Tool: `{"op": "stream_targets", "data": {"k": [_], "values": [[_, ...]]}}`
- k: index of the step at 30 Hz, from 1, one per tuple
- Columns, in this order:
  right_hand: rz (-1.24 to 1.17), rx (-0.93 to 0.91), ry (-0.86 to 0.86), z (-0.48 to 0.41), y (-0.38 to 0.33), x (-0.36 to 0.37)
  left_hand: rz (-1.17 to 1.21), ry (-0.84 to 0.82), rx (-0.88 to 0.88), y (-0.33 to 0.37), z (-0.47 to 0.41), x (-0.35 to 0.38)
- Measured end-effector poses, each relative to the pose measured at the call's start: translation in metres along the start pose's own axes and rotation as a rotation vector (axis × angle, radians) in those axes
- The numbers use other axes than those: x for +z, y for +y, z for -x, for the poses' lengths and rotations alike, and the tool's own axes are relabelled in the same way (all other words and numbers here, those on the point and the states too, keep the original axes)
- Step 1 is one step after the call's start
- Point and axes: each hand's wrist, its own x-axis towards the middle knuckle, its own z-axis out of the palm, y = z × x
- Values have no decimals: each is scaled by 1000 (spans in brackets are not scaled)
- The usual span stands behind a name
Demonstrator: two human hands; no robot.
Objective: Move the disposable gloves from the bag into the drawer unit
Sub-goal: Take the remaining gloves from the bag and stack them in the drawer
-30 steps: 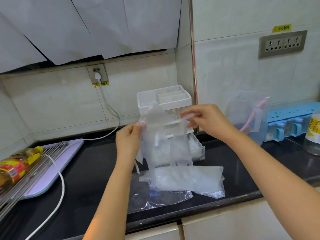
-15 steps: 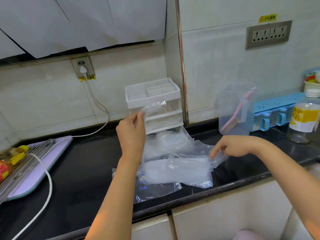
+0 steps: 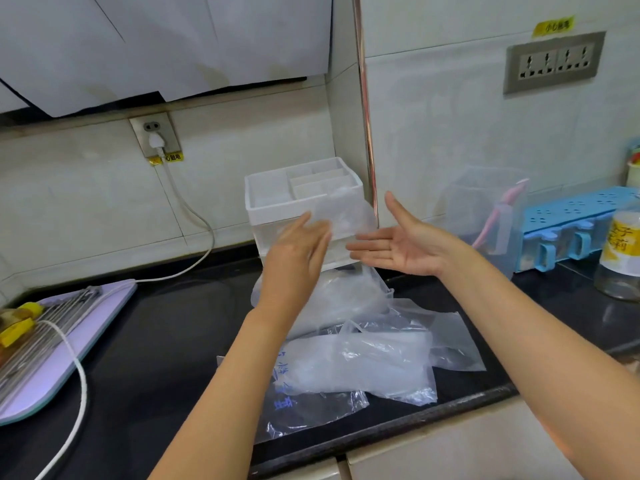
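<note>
Status: partly done, approx. mid-task. The pulled-out bottom drawer (image 3: 388, 294) of the drawer unit (image 3: 277, 199) holds a heap of gloves (image 3: 332, 299); the bag (image 3: 363, 365) on the counter (image 3: 173, 341) in front appears well filled, so most of the transfer remains. One glove (image 3: 346, 216), a thin, translucent, crumpled film, hangs before the unit's upper drawers at the fingertips of the left hand (image 3: 298, 258): fingers look extended but blurred, grip cannot be told. Right hand (image 3: 405, 247): open, palm up, empty, just beside the glove

"小心触电" sticker (image 3: 553, 26) above wall outlet (image 3: 554, 62)
</note>
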Motion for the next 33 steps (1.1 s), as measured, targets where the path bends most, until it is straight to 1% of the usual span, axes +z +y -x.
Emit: {"op": "stream_targets", "data": {"k": [2, 3, 4, 5, 7, 8, 10, 12, 14, 15, 18, 19, 20, 21, 22, 23, 25, 27, 30, 31, 33], "values": [[-23, 6, 43, -17, 3, 2, -54, -112, 80, -12, 9, 11], [28, -4, 97, -26, 7, 3, -82, -183, 104, -18, 13, 16], [145, -21, 159, -34, 11, 4, -103, -278, 105, -25, 18, 21], [317, -41, 223, -40, 16, 4, -113, -386, 78, -29, 21, 24], [679, -78, 346, -49, 28, 4, -54, -622, -96, -30, 27, 25], [810, -87, 407, -53, 34, 4, 9, -696, -222, -31, 30, 25], [954, -103, 514, -60, 44, 5, 97, -714, -422, -33, 32, 27], [997, -137, 578, -66, 52, 7, 96, -725, -525, -37, 29, 30], [985, -178, 606, -72, 59, 8, 21, -783, -565, -39, 23, 35], [961, -201, 622, -74, 61, 9, -11, -779, -577, -38, 20, 37], [816, -261, 656, -77, 69, 11, -7, -651, -621, -25, 10, 43], [771, -276, 665, -77, 71, 11, 2, -651, -641, -17, 7, 44], [748, -287, 679, -77, 73, 11, -12, -709, -661, -10, 6, 48], [769, -293, 693, -78, 75, 10, -55, -812, -679, -4, 6, 51], [840, -296, 705, -78, 76, 10, -101, -919, -695, 0, 7, 56], [943, -294, 710, -78, 77, 9, -122, -986, -706, 0, 8, 60], [1157, -294, 699, -78, 77, 10, -123, -1065, -730, -8, 8, 65], [1343, -258, 683, -75, 72, 10, -137, -1106, -759, -21, 7, 70], [1565, -146, 667, -69, 64, 12, -187, -1172, -759, -40, 12, 77], [1612, -163, 677, -68, 62, 13, -187, -1166, -767, -43, 12, 78], [1651, -299, 701, -67, 59, 16, -187, -1149, -780, -48, 11, 78]]}}
